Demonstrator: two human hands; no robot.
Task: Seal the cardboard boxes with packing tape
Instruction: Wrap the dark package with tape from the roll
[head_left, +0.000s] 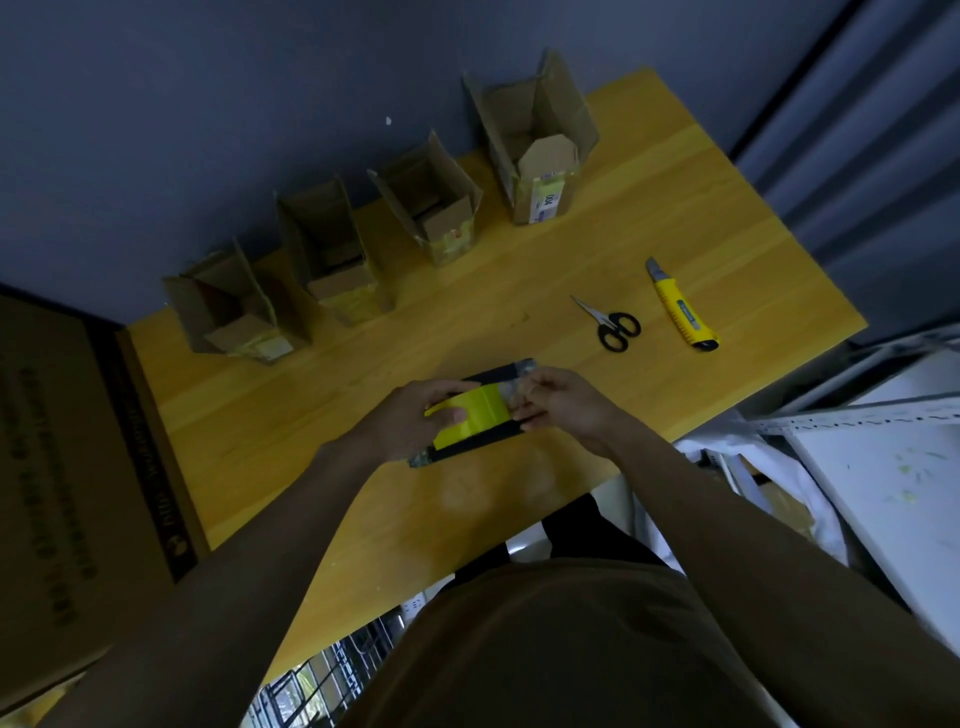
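Left hand (415, 415) grips yellow tape roll (475, 415) in black dispenser (470, 413), frame centre, low over bench (675, 208). Right hand (558, 402) pinches the tape end. Four open boxes (535, 140) line upper frame; scissors (610, 325), knife (680, 306) right.

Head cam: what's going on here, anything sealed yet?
A person holds a tape dispenser loaded with yellow tape just above the wooden table. The left hand grips the roll, and the right hand pinches at its end, apparently working on the tape's free end. Four cardboard boxes stand in a row at the far edge, all with top flaps open, so none is sealed on top yet. Scissors and a yellow utility knife lie untouched to the right.
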